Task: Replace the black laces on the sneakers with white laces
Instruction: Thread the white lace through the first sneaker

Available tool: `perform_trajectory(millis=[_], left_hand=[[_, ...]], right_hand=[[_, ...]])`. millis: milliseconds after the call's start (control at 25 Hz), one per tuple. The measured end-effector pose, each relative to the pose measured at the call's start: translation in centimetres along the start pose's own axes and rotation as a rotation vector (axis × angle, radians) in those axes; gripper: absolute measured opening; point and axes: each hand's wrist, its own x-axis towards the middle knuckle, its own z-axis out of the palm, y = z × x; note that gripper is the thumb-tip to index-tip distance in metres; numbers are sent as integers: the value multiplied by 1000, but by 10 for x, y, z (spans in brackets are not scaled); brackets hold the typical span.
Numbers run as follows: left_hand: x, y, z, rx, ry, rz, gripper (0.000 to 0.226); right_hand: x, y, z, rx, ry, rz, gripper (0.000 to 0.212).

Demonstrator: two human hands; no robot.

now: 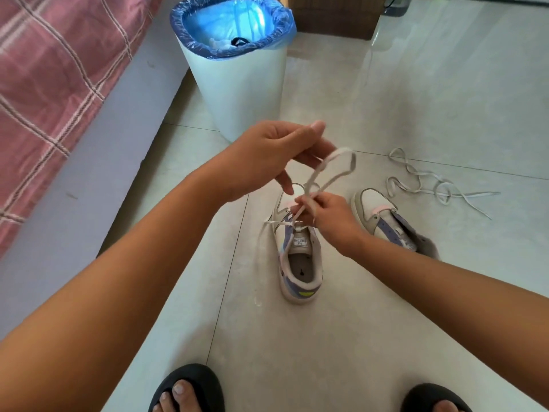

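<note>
Two pale sneakers with purple panels stand on the tiled floor. Over the nearer sneaker (298, 260), which has a white lace (334, 171) threaded in it, my right hand (329, 215) pinches the lace close above the tongue. My left hand (279, 156) is raised higher and holds a loop of the same lace between thumb and fingers. The other sneaker (386, 221) stands to the right with no lace in it, partly hidden by my right wrist. A loose white lace (430, 182) lies tangled on the floor behind it.
A white bin (237, 93) with a blue liner stands just beyond the shoes; something black and white paper lie inside it. A bed with a pink checked cover (50, 84) runs along the left. My feet in black slippers (190, 388) are at the bottom edge.
</note>
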Motion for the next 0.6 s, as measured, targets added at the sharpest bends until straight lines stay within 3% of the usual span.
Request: perform_trajectory(millis=[120, 200, 280, 360, 600], left_hand=[[14, -43, -3, 368, 162, -155, 24], [15, -74, 7, 481, 3, -213, 27], [12, -95, 20, 363, -127, -227, 25], [11, -104, 27, 208, -130, -244, 21], [-6, -119, 18, 31, -99, -296, 18]], right_hand=[[-2, -26, -13, 275, 0, 64, 20], [-5, -42, -22, 335, -48, -3, 19], [-8, -55, -30, 419, -67, -61, 18], [-7, -66, -38, 498, -30, -84, 18], [20, -78, -90, 687, 323, -33, 16]])
